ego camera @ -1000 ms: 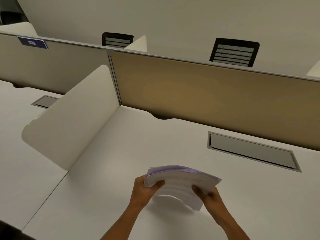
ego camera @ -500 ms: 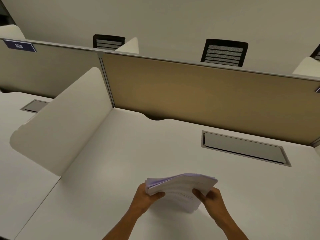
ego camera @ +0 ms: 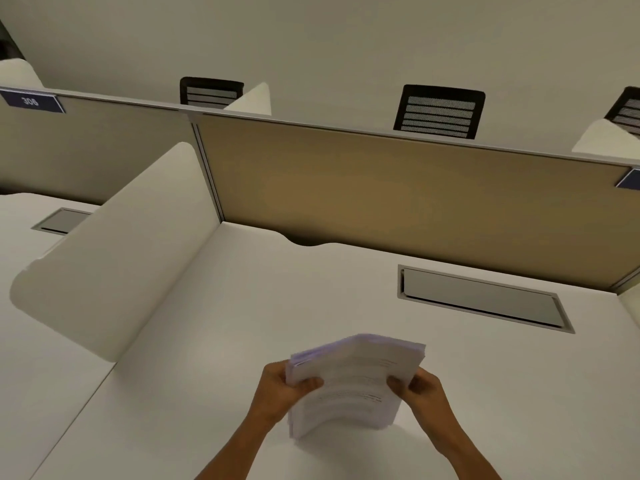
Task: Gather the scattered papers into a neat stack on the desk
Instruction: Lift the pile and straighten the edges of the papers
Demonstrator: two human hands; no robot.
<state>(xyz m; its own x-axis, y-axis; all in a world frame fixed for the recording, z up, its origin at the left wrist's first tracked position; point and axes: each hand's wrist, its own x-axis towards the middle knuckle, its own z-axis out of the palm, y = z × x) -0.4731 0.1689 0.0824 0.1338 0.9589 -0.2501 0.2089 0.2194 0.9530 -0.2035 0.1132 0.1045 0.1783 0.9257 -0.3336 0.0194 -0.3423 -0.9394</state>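
Observation:
A thick bundle of white printed papers (ego camera: 356, 379) stands on its lower edge on the white desk (ego camera: 214, 341), near the front middle. The sheets bow outward toward me and a purple tint shows along the top edge. My left hand (ego camera: 277, 389) grips the bundle's left side, thumb on the front sheet. On the right side my right hand (ego camera: 420, 388) holds it the same way. No loose sheets lie elsewhere on the desk.
A white side divider (ego camera: 114, 258) rises on the left. A tan partition (ego camera: 381, 195) closes the back. A grey cable hatch (ego camera: 485, 299) is set in the desk at the right rear. Black mesh chairs (ego camera: 440, 112) stand beyond the partition.
The bundle has turned from tilted to more upright, with its lower edge now down on the desk. Both hands kept their grip on its sides.

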